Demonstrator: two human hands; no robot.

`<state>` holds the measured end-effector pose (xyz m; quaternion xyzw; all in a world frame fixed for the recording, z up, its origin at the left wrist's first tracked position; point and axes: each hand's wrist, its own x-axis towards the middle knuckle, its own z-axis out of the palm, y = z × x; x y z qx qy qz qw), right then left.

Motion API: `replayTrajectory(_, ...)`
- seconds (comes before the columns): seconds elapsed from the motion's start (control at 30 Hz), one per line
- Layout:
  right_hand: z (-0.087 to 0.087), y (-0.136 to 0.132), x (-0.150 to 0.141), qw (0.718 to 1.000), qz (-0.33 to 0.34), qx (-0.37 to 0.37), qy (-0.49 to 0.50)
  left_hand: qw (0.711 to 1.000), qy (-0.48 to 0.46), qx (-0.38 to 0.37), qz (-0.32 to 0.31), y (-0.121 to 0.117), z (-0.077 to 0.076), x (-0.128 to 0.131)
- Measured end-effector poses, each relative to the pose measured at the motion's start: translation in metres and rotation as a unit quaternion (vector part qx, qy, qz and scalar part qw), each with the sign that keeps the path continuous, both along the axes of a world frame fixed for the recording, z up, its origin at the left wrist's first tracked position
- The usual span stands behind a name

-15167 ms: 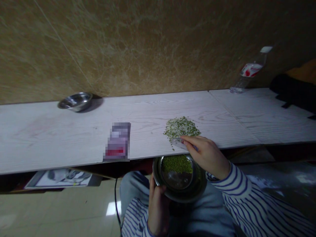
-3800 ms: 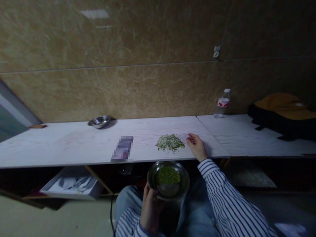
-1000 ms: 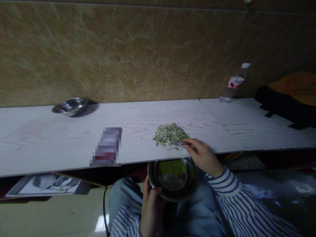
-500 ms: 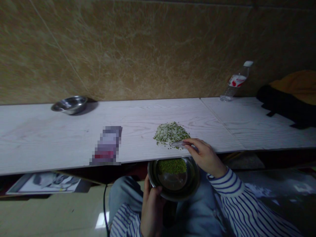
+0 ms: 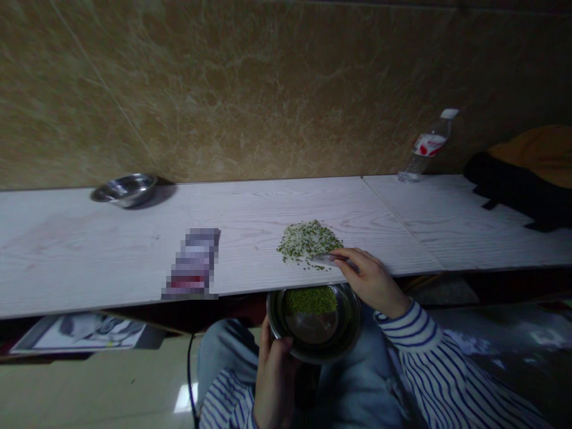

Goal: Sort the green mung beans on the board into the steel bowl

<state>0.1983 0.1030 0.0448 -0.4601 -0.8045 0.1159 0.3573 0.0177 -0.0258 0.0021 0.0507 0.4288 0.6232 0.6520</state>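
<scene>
On the desk (image 5: 250, 205), I see a bottle (image 5: 429, 145) and a bag (image 5: 531, 173) to the right and a blurred flat thing (image 5: 193, 262) to the left, all well apart from the pile (image 5: 310, 241) of green beans and white grains. A metal dish (image 5: 127, 190) sits by the wall. The desk's edge hides the far rim of the bowl (image 5: 351, 325), which holds green beans (image 5: 311, 300). My left hand (image 5: 274, 369) grips its rim; my right hand (image 5: 370, 280) pinches a clear piece (image 5: 324, 258) at the pile's near side.
</scene>
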Motion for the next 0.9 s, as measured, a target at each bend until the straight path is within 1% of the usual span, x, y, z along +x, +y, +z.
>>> replayTrajectory(0.23, -0.005, -0.004, 0.005, 1.0, -0.016, -0.002, 0.018, 1.0, -0.002, 0.003, 0.004, 0.0, -0.001, 0.0)
replayTrajectory(0.4, -0.005, -0.011, -0.001, 1.0, -0.007, 0.005, 0.013, 1.0, 0.006, 0.003, -0.002, 0.001, 0.001, 0.001)
replayTrajectory(0.67, -0.001, -0.004, -0.011, 1.0, -0.006, 0.004, 0.018, 1.0, -0.005, 0.005, 0.009, 0.0, -0.002, 0.0)
replayTrajectory(0.8, -0.001, -0.003, -0.011, 1.0, 0.004, 0.002, 0.019, 1.0, -0.014, 0.005, 0.01, 0.0, 0.0, 0.0)
replayTrajectory(0.9, -0.001, -0.003, -0.01, 1.0, -0.001, 0.005, 0.015, 1.0, -0.011, 0.003, 0.006, 0.001, 0.003, 0.0)
